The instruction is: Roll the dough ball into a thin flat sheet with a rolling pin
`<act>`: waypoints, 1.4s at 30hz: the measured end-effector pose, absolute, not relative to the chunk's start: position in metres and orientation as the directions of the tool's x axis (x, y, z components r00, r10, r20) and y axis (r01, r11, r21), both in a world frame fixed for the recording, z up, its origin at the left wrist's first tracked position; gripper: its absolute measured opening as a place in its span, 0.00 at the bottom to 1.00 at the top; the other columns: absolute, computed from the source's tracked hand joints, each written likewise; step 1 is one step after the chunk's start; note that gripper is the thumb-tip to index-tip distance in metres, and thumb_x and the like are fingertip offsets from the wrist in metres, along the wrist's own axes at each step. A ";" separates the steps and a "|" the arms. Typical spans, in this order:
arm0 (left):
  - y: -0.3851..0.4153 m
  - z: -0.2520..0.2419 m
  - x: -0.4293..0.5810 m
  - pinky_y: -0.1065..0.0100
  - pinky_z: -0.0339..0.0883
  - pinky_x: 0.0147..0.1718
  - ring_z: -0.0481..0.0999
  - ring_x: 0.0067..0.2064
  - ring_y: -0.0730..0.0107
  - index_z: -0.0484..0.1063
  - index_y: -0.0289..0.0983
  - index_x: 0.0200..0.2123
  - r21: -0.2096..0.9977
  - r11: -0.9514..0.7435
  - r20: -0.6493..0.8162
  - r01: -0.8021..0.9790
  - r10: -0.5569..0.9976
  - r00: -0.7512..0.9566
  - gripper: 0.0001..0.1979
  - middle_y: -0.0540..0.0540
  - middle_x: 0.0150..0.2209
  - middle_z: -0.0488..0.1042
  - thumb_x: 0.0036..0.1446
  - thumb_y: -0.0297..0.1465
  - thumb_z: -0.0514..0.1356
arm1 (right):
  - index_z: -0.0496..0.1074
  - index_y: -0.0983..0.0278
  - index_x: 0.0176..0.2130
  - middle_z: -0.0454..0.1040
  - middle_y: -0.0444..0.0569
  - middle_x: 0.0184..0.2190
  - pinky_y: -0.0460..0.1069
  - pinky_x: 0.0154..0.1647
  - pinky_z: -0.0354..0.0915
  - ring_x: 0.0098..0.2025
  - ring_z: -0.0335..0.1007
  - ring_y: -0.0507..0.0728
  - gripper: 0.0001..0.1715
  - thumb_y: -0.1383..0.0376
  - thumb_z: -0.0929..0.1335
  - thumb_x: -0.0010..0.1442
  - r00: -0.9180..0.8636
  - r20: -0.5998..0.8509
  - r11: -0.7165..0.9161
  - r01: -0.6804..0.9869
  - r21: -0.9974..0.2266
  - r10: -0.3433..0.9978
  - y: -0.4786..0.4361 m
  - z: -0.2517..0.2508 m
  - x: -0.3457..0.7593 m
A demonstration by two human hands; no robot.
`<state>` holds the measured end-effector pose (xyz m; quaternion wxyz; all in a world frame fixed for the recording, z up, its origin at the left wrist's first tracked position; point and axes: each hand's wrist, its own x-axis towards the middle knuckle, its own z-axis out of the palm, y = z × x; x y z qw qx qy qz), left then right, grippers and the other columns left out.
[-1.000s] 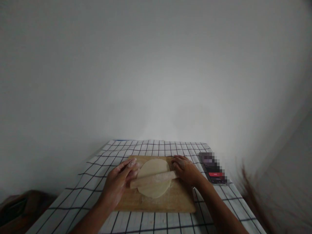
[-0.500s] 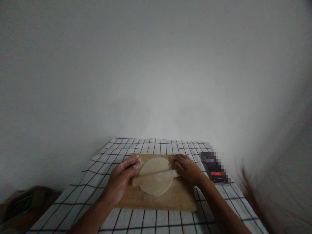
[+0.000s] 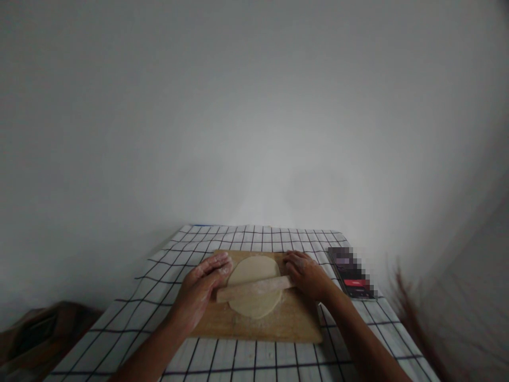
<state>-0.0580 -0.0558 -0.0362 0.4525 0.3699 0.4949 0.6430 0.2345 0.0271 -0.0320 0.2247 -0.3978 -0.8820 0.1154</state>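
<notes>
Rolling pin (image 3: pixel 254 289): across flattened dough (image 3: pixel 254 268)
Right hand (image 3: pixel 305 271): over the pin's right end, fingers curled, grip hidden
Left hand (image 3: pixel 204 279): beside the left end, fingers half-bent, hold unclear

Dark rectangular phone-like device (image 3: pixel 349 271) with red bar, partly pixelated, lower right, on white black-checked cloth (image 3: pixel 245 355). Plain grey-white wall (image 3: pixel 254 116), upper frame. Brown boxy object (image 3: pixel 59 323), lower left. Blurry brown stems (image 3: pixel 406 294), lower right.
</notes>
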 end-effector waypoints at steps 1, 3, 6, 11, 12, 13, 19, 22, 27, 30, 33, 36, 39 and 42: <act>-0.056 -0.036 -0.058 0.64 0.66 0.59 0.75 0.57 0.56 0.74 0.35 0.51 0.974 -0.095 0.026 -0.207 0.949 -0.315 0.27 0.39 0.55 0.76 0.48 0.33 0.74 | 0.73 0.64 0.52 0.72 0.55 0.56 0.54 0.62 0.60 0.61 0.64 0.58 0.20 0.64 0.57 0.71 -0.589 0.299 0.660 0.650 -0.376 0.751 0.028 -0.033 0.235; -0.056 -0.036 -0.058 0.63 0.65 0.60 0.74 0.58 0.55 0.73 0.35 0.52 0.976 -0.089 0.024 -0.199 0.952 -0.307 0.27 0.39 0.55 0.76 0.48 0.33 0.74 | 0.73 0.64 0.52 0.72 0.55 0.56 0.54 0.62 0.60 0.62 0.63 0.59 0.20 0.64 0.57 0.70 -0.593 0.289 0.659 0.655 -0.370 0.751 0.029 -0.034 0.235; -0.055 -0.037 -0.059 0.61 0.64 0.61 0.75 0.57 0.54 0.73 0.35 0.51 0.975 -0.091 0.024 -0.204 0.951 -0.309 0.28 0.39 0.54 0.76 0.48 0.34 0.74 | 0.73 0.64 0.53 0.72 0.54 0.57 0.54 0.62 0.60 0.62 0.63 0.59 0.20 0.63 0.57 0.71 -0.580 0.292 0.649 0.662 -0.375 0.761 0.029 -0.034 0.235; -0.055 -0.038 -0.059 0.62 0.66 0.59 0.76 0.56 0.55 0.74 0.35 0.51 0.975 -0.101 0.035 -0.196 0.948 -0.318 0.27 0.38 0.54 0.77 0.48 0.34 0.74 | 0.73 0.63 0.52 0.73 0.54 0.55 0.55 0.61 0.60 0.61 0.64 0.59 0.20 0.64 0.57 0.70 -0.569 0.317 0.652 0.654 -0.385 0.758 0.027 -0.033 0.234; -0.055 -0.038 -0.060 0.62 0.67 0.58 0.76 0.55 0.55 0.74 0.35 0.50 0.975 -0.104 0.036 -0.195 0.946 -0.321 0.27 0.38 0.53 0.77 0.48 0.34 0.74 | 0.73 0.63 0.52 0.74 0.54 0.55 0.55 0.61 0.61 0.61 0.64 0.59 0.20 0.64 0.57 0.70 -0.571 0.319 0.654 0.652 -0.384 0.757 0.027 -0.033 0.234; -0.054 -0.039 -0.060 0.62 0.68 0.57 0.76 0.55 0.55 0.74 0.35 0.50 0.975 -0.107 0.040 -0.193 0.946 -0.322 0.26 0.38 0.53 0.76 0.48 0.34 0.74 | 0.73 0.63 0.52 0.73 0.54 0.55 0.55 0.61 0.61 0.61 0.64 0.59 0.20 0.64 0.57 0.70 -0.577 0.317 0.658 0.650 -0.381 0.753 0.028 -0.033 0.234; -0.055 -0.038 -0.060 0.66 0.71 0.52 0.78 0.51 0.59 0.75 0.34 0.48 0.970 -0.128 0.056 -0.208 0.946 -0.320 0.24 0.40 0.51 0.77 0.48 0.34 0.74 | 0.74 0.63 0.51 0.72 0.54 0.57 0.55 0.62 0.60 0.62 0.63 0.60 0.19 0.64 0.58 0.69 -0.601 0.291 0.666 0.643 -0.378 0.745 0.030 -0.035 0.235; -0.057 -0.034 -0.058 0.69 0.71 0.50 0.79 0.49 0.61 0.75 0.34 0.48 0.963 -0.103 0.020 -0.248 0.948 -0.316 0.25 0.41 0.48 0.79 0.46 0.32 0.74 | 0.73 0.63 0.53 0.72 0.54 0.57 0.55 0.62 0.60 0.62 0.63 0.59 0.20 0.63 0.57 0.71 -0.570 0.316 0.651 0.641 -0.406 0.759 0.028 -0.034 0.235; -0.056 -0.035 -0.058 0.71 0.71 0.49 0.79 0.48 0.64 0.74 0.35 0.49 0.961 -0.092 0.005 -0.260 0.949 -0.316 0.26 0.41 0.47 0.79 0.46 0.31 0.74 | 0.73 0.64 0.52 0.73 0.55 0.56 0.55 0.63 0.59 0.63 0.62 0.59 0.20 0.63 0.57 0.71 -0.566 0.329 0.655 0.643 -0.398 0.756 0.027 -0.034 0.234; -0.055 -0.036 -0.058 0.69 0.72 0.48 0.79 0.48 0.63 0.74 0.35 0.49 0.969 -0.095 0.016 -0.230 0.947 -0.320 0.25 0.42 0.48 0.79 0.47 0.31 0.74 | 0.73 0.65 0.53 0.73 0.55 0.56 0.55 0.63 0.59 0.63 0.62 0.59 0.20 0.63 0.57 0.71 -0.572 0.330 0.660 0.640 -0.394 0.751 0.028 -0.035 0.234; -0.056 -0.034 -0.057 0.67 0.72 0.49 0.79 0.49 0.62 0.75 0.35 0.49 0.970 -0.115 0.040 -0.214 0.945 -0.324 0.24 0.42 0.48 0.78 0.47 0.32 0.74 | 0.73 0.65 0.53 0.73 0.55 0.56 0.55 0.63 0.59 0.63 0.62 0.59 0.21 0.63 0.57 0.71 -0.566 0.326 0.652 0.643 -0.401 0.758 0.028 -0.035 0.233; -0.057 -0.031 -0.056 0.66 0.73 0.48 0.79 0.47 0.62 0.74 0.35 0.49 0.966 -0.118 0.038 -0.231 0.946 -0.323 0.25 0.43 0.46 0.78 0.46 0.32 0.74 | 0.73 0.64 0.53 0.72 0.55 0.57 0.56 0.63 0.59 0.63 0.62 0.60 0.21 0.63 0.57 0.71 -0.566 0.301 0.640 0.653 -0.405 0.768 0.027 -0.034 0.234; -0.058 -0.029 -0.054 0.68 0.73 0.44 0.80 0.43 0.65 0.74 0.35 0.50 0.964 -0.122 0.040 -0.238 0.946 -0.322 0.27 0.45 0.42 0.79 0.46 0.31 0.74 | 0.73 0.64 0.53 0.72 0.55 0.57 0.56 0.63 0.59 0.63 0.62 0.60 0.21 0.63 0.57 0.71 -0.573 0.297 0.645 0.652 -0.399 0.764 0.026 -0.032 0.234; -0.058 -0.028 -0.054 0.70 0.72 0.43 0.80 0.42 0.66 0.73 0.36 0.51 0.964 -0.118 0.033 -0.240 0.943 -0.331 0.28 0.46 0.40 0.79 0.45 0.32 0.74 | 0.73 0.65 0.53 0.73 0.56 0.56 0.56 0.64 0.58 0.63 0.62 0.59 0.21 0.65 0.57 0.71 -0.589 0.309 0.664 0.643 -0.382 0.747 0.026 -0.031 0.234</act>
